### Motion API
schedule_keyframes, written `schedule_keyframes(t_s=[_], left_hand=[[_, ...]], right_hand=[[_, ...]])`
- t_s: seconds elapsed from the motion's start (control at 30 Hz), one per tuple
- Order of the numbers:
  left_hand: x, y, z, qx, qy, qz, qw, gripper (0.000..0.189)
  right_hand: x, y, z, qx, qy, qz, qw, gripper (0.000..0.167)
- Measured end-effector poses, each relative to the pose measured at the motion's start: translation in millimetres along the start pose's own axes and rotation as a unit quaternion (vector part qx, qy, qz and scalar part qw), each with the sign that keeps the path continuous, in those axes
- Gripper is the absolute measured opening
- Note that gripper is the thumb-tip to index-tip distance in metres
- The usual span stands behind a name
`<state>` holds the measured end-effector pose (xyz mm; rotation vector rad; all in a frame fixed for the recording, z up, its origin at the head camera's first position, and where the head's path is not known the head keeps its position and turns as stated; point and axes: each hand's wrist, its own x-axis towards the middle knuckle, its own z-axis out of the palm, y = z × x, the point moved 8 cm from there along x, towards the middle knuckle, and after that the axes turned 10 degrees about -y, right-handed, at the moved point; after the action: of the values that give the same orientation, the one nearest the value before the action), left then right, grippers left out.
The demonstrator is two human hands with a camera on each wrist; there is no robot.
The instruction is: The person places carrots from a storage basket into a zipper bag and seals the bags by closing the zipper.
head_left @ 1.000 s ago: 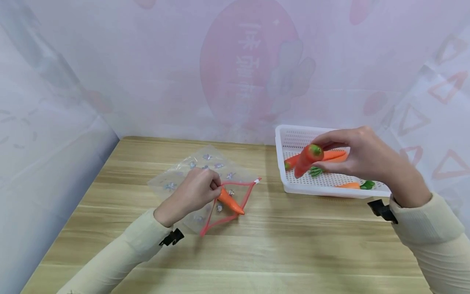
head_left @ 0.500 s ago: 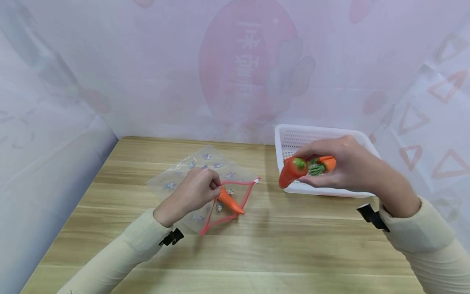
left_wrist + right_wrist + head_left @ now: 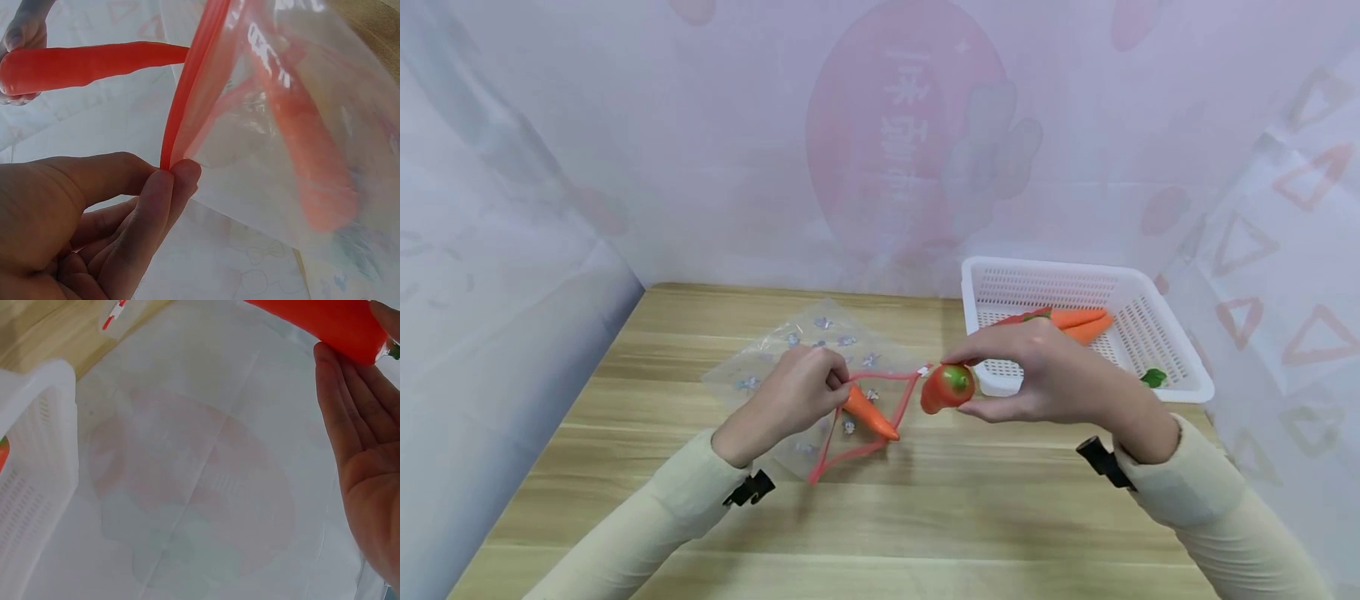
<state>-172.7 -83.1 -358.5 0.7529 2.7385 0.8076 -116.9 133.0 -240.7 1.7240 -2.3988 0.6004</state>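
Red pepper (image 3: 947,390) gripped in our right hand (image 3: 1037,371), just right of the clear bag (image 3: 808,333) our left hand (image 3: 797,396) pinches, we work over a wooden table (image 3: 925,517) amid printed sheets (image 3: 737,167). From the left wrist, it points lengthwise, tip first, bagward; from the right, our fingers hold its stem end.

Left hand (image 3: 62,200): pinching the red edge (image 3: 190,81) of a clear plastic bag (image 3: 250,178).
Carrot (image 3: 306,137): inside the bag, tilted, thick end lower.
Red pepper (image 3: 87,65): gripped by its thick end in the right hand (image 3: 29,28), tip towards the red edge, contact unclear.
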Motion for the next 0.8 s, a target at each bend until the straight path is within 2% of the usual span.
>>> schedule_keyframes(t_s=[0.37, 0.8], left_hand=[[0.3, -1.4, -0.1, -0.003, -0.004, -0.013, 0.9999, 0.007], [1.1, -0.7, 0.3, 0.003, -0.006, -0.013, 0.9999, 0.007]], right_hand=[[8.2, 4, 31, 0.047, 0.017, -0.021, 0.9986, 0.047], [15.4, 10, 72, 0.023, 0.035, -0.048, 0.998, 0.051]])
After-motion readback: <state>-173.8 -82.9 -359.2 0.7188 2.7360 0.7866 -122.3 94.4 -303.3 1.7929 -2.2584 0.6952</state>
